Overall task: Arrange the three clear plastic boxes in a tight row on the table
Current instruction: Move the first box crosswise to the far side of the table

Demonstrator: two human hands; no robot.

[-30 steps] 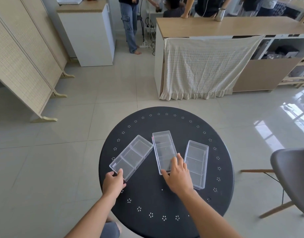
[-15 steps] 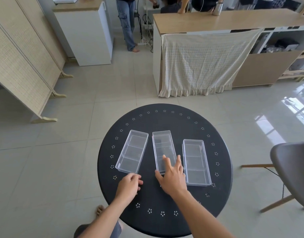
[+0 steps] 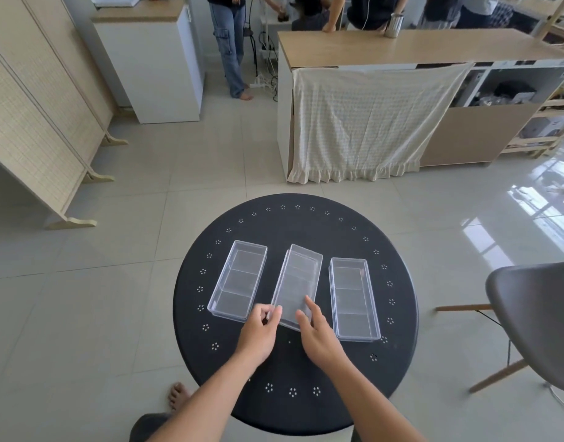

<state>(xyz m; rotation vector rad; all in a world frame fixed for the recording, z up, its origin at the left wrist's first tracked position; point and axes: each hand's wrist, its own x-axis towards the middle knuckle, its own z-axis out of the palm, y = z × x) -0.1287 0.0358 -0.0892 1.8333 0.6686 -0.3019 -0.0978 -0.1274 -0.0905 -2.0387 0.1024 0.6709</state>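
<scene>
Clear plastic is catching the light on the round black desk [image 3: 306, 406], where three boxes are lying side by side with gaps between them. You are holding the middle box [image 3: 298, 285] by its near end with both hands: your left hand [image 3: 258, 333] is pinching the near left corner, thumb and fingertips closed on the wall, and your right hand [image 3: 317, 338] is gripping the near right side, one finger lying up along the box's edge and the thumb pressing on the near end. That box is sitting skewed, its far end swinging toward the right and its near end looking slightly raised (hard to be sure through the transparent walls). The left box [image 3: 239, 280] is resting flat just beside your left hand, leaning a little the same way, its near right corner close to the middle box. The right box [image 3: 354, 298] is lying flat and straighter, apart from the middle one, with bare desk showing between them along their whole length. A grey chair [image 3: 535, 323] is standing to the right of the desk, and your bare foot [image 3: 178, 395] is showing on the tiled floor below its near left rim.
</scene>
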